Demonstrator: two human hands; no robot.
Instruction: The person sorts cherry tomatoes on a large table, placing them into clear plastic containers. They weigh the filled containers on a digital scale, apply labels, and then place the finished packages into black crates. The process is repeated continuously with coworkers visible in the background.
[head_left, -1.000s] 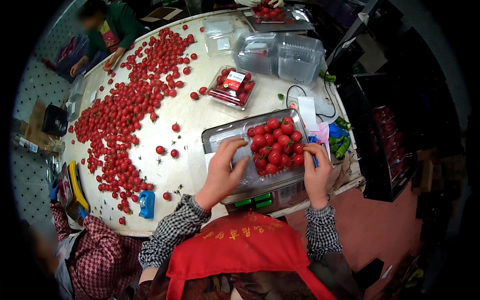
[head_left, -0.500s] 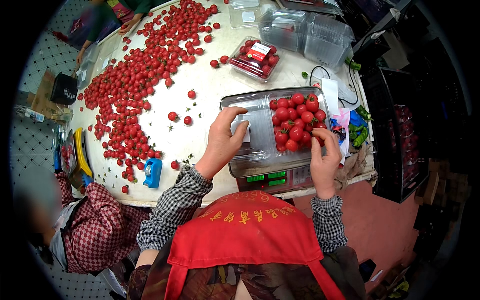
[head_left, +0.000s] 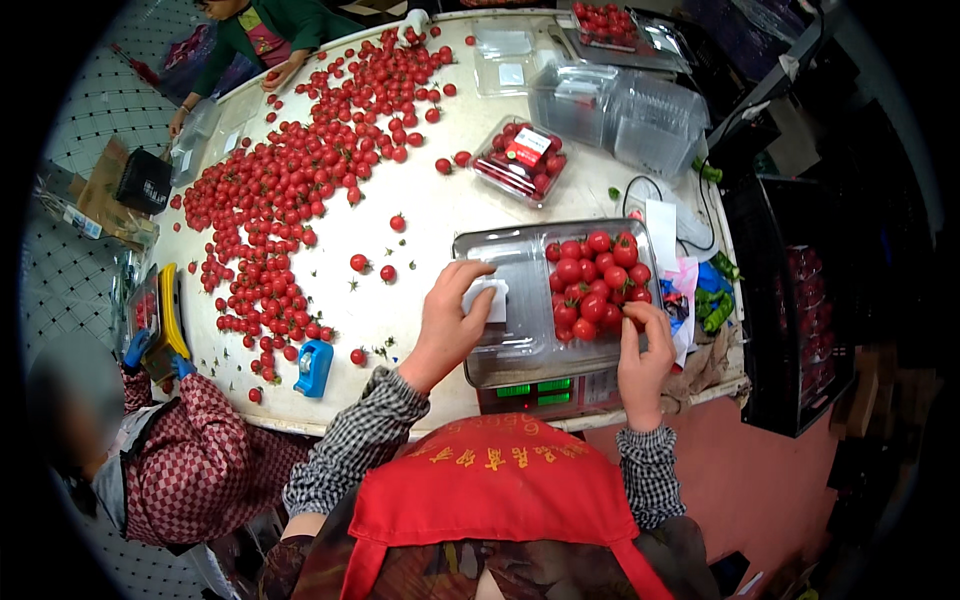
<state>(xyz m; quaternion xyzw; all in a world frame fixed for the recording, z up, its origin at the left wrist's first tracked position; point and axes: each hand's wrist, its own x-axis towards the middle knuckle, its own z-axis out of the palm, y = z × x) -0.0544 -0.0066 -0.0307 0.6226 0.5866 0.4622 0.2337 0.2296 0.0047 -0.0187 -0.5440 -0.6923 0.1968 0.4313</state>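
A clear plastic clamshell box (head_left: 545,362) lies unfolded on a scale (head_left: 590,392) with lit green displays. Red cherry tomatoes (head_left: 598,285) fill its right half. Over the left half, which holds no tomatoes, my left hand (head_left: 452,325) is open, thumb and fingers curved apart with nothing between them. A white label (head_left: 492,300) shows beside its thumb. My right hand (head_left: 646,358) is at the near right corner of the filled half, thumb and fingertips drawn close together against the tomatoes. Whether a tomato sits in that pinch is hidden.
Loose tomatoes (head_left: 270,200) spread across the table's left. A packed clamshell (head_left: 520,160) and stacked empty boxes (head_left: 655,120) stand beyond. A blue tape dispenser (head_left: 313,368) lies at left, a black crate (head_left: 800,300) at right. Co-workers are at the left (head_left: 200,450) and far left (head_left: 265,40).
The view has shifted, so table and box appear lower. My left hand stays open over the left half. My right hand remains at the tomatoes' near right corner. The left co-worker's gloved hands now show.
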